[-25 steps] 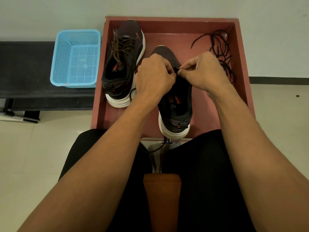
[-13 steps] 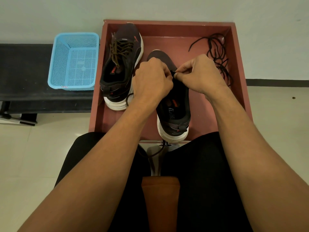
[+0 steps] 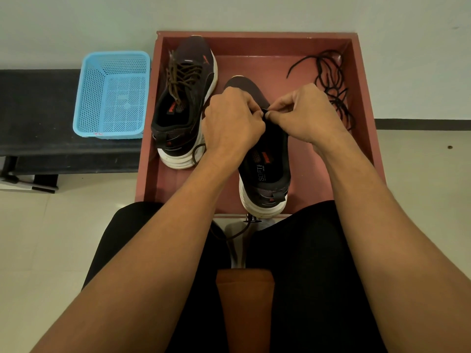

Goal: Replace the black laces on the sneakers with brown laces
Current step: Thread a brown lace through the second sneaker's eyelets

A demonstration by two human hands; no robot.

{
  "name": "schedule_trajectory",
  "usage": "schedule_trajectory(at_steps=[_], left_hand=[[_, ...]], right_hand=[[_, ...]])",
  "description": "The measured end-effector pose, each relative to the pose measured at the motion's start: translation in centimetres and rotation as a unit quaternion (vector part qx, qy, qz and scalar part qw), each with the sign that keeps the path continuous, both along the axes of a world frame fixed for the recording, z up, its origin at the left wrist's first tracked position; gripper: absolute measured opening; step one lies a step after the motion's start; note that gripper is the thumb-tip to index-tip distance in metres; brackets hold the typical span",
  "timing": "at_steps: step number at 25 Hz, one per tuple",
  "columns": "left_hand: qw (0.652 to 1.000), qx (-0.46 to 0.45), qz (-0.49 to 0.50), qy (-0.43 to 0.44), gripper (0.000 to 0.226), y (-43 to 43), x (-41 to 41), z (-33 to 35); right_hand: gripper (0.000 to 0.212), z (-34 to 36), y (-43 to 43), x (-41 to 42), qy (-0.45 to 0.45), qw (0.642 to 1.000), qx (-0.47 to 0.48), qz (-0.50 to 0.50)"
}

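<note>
Both hands meet over the near sneaker (image 3: 265, 171), mid-tray (image 3: 254, 67), toe at 12 o'clock, heel at 6. The right hand (image 3: 305, 115) pinches the dark throat edge between thumb and forefinger. The left hand (image 3: 233, 123) curls its fingertips onto the same spot, and any lace tip there is hidden. The slack brown lace (image 3: 240, 231) trails off at 6 o'clock past the heel. The left hand looks nearer to feed it. The insole reads "SOFT". The black laces (image 3: 331, 90) sit at 1 o'clock.
</note>
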State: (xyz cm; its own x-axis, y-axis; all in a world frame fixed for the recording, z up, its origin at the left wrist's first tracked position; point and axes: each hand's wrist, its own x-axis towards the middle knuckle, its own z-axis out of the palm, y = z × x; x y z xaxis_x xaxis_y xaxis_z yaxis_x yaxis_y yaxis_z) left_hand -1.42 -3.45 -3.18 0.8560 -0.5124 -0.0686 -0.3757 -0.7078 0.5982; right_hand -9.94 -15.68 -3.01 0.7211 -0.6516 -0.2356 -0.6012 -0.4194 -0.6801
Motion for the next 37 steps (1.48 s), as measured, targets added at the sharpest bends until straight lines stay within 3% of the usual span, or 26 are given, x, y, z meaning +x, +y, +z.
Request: schedule_trajectory(at_steps=[12, 24, 27, 31, 37], left_hand=[[0.996, 0.074, -0.046, -0.017, 0.015, 0.1, 0.5, -0.3], [0.999, 0.042, -0.027, 0.014, 0.008, 0.1, 0.4, -0.2], [0.999, 0.037, -0.030, 0.022, 0.006, 0.1, 0.5, -0.4], [0.999, 0.027, -0.031, 0.026, 0.007, 0.5, 0.9, -0.3], [0.998, 0.037, -0.053, -0.023, 0.023, 1.3, 1.1, 0.8]], right_hand=[[0.007, 0.0, 0.5, 0.0, -0.002, 1.000, 0.012, -0.002], [0.010, 0.3, 0.3, -0.3, -0.001, 0.999, 0.021, 0.049], [0.025, 0.1, 0.1, -0.4, -0.007, 0.997, 0.070, 0.040], [0.016, 0.1, 0.1, -0.4, -0.024, 0.986, 0.166, -0.002], [0.023, -0.4, -0.1, -0.4, -0.012, 0.979, 0.199, -0.034]])
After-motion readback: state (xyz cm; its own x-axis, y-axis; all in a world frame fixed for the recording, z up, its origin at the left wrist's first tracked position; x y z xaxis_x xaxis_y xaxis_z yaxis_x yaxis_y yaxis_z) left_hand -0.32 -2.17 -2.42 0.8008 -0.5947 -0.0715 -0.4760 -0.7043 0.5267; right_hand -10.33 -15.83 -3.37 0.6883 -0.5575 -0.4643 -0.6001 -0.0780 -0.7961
